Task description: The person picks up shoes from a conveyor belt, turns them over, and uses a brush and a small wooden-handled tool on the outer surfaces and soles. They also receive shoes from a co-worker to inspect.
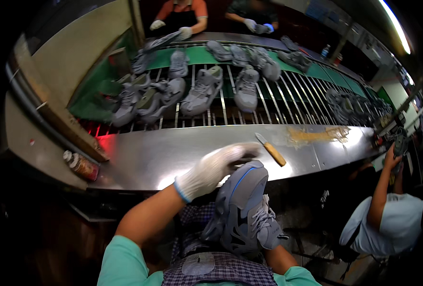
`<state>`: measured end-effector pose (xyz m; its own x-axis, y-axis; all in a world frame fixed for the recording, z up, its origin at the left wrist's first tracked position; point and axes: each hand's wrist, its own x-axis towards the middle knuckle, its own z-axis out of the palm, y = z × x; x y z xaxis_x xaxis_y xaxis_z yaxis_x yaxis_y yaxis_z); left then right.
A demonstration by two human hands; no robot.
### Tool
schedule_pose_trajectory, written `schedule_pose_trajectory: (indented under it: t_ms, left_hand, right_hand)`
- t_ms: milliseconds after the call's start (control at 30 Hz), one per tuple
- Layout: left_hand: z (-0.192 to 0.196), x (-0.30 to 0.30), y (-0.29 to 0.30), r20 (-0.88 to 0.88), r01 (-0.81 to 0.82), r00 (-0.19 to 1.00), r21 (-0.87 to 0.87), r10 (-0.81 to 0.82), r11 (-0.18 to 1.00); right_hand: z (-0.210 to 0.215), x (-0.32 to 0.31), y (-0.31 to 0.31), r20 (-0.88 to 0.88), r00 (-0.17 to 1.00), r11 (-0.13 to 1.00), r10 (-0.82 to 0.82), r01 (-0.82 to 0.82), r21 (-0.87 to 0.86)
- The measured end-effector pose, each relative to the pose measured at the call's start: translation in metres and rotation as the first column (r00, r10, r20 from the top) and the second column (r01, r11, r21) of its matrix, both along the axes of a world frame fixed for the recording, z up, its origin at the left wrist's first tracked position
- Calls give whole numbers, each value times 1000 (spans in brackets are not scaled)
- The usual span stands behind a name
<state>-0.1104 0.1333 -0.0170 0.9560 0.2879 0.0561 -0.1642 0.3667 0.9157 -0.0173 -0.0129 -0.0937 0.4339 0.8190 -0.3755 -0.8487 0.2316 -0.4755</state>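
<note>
A grey sneaker [242,190] with pale laces and a blue line along its sole edge is raised toe-up over my lap. My right forearm [280,260] runs up behind it and supports it; the shoe hides that hand and its fingers. At the toe is my left hand [216,169], in a white knit glove with a blue cuff. Its fingers arch over the tip with the thumb apart, and nothing shows between them. Whether they touch the shoe I cannot tell. Just beyond lies a knife [271,150] with a yellowish wooden handle and a short blade.
A metal ledge [182,155] runs before me, edging a roller conveyor [287,102] with several grey sneakers [246,89]. A bottle [81,165] stands at the ledge's left end. Two gloved co-workers [182,14] work across the line; another person [388,214] lifts a shoe at right.
</note>
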Motion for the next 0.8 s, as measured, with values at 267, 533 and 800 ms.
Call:
schedule_pose_trajectory:
  t_ms: [267, 533, 800]
  left_hand:
    - [5, 6, -13, -51, 203, 979, 133, -198, 970]
    - [0, 2, -40, -83, -46, 990, 593, 118, 804]
    - [-27, -34, -32, 65, -494, 820, 582, 568, 646]
  right_hand:
    - [-115, -6, -51, -326, 918, 913, 227, -83, 400]
    - [-60, 11, -35, 213, 954, 970, 212, -233, 76]
    - [-42, 0, -62, 173, 937, 932, 304, -255, -258]
